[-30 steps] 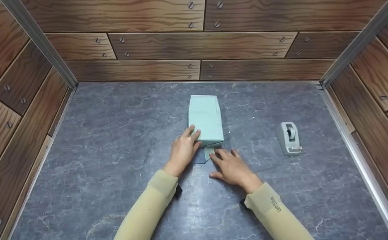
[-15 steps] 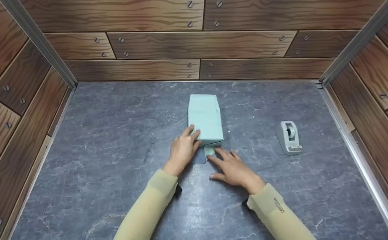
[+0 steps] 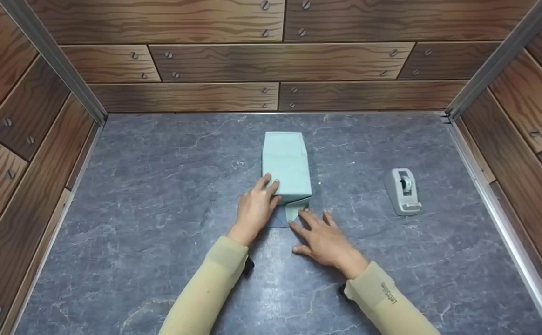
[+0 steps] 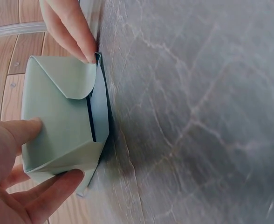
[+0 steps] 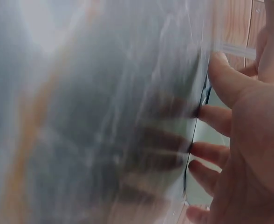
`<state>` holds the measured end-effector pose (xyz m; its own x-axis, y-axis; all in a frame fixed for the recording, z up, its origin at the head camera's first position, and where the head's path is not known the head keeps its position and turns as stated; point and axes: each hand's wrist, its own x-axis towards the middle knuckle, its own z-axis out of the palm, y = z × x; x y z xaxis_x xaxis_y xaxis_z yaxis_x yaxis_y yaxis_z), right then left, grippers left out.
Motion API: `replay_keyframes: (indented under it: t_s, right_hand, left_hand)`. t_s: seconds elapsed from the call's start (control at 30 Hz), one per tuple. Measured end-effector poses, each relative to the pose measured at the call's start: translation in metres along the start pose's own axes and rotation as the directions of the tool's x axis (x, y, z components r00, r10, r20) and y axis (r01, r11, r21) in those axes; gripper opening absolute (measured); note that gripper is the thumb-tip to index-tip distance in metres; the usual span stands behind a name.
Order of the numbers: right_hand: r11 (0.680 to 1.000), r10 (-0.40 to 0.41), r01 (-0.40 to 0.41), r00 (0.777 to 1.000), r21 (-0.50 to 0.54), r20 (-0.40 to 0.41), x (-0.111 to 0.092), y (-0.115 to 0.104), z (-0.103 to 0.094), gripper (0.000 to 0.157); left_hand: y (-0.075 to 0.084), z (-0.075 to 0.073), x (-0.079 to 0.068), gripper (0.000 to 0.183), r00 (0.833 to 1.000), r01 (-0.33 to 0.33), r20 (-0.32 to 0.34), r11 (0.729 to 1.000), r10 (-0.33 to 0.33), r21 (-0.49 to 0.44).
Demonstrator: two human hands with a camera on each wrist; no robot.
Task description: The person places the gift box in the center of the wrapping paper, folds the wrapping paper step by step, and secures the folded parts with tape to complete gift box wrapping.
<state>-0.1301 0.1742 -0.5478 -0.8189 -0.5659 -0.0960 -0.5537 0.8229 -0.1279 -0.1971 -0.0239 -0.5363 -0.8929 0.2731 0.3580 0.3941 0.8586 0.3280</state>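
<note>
A box wrapped in pale green paper lies mid-table, its near end partly unfolded. My left hand grips the near left corner, fingers over the top and side. In the left wrist view, the thumb of that left hand lies against the end of the wrapped box. On the right, a folded paper flap is touched at its crease by the extended fingertips of my right hand. In the right wrist view, that right hand has its fingers spread against the tabletop, partly hiding the paper.
A grey tape dispenser with a roll stands to the right of the box. Wood-patterned walls enclose the back and sides of the marbled grey table. A metal rail runs along the right edge.
My right hand has slid slightly toward me along the flap's crease, its fingers spreading a little. The left hand and the box stay in place.
</note>
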Motion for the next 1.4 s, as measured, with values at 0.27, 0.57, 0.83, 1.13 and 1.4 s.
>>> replay_keyframes:
  t_s: [0.27,0.57,0.83,1.13,1.4]
  right_hand:
    - [0.999,-0.003,0.001,1.0,-0.052,-0.03,-0.002,-0.008,0.002,0.062]
    - [0.998,-0.012,0.013,1.0,0.059,-0.019,-0.004,-0.008,0.001,0.061]
    - [0.996,0.02,-0.02,1.0,0.084,0.007,0.006,0.001,-0.006,0.066]
    - [0.999,0.01,-0.011,0.999,0.04,0.044,0.017,0.001,-0.004,0.062]
    - [0.994,0.026,-0.031,0.999,0.104,0.042,0.016,0.004,-0.004,0.068]
  left_hand:
    - [0.0,0.0,-0.001,0.039,1.0,-0.003,-0.006,1.0,0.003,0.002]
    - [-0.001,0.0,0.0,0.04,1.0,0.001,0.007,1.0,-0.001,0.004]
    - [-0.001,0.001,0.0,0.039,1.0,-0.008,-0.01,1.0,0.008,0.003]
    - [-0.002,0.001,0.0,0.039,1.0,-0.018,-0.022,1.0,0.018,0.0]
    - [-0.001,0.0,0.0,0.04,1.0,0.01,0.018,1.0,-0.01,-0.002]
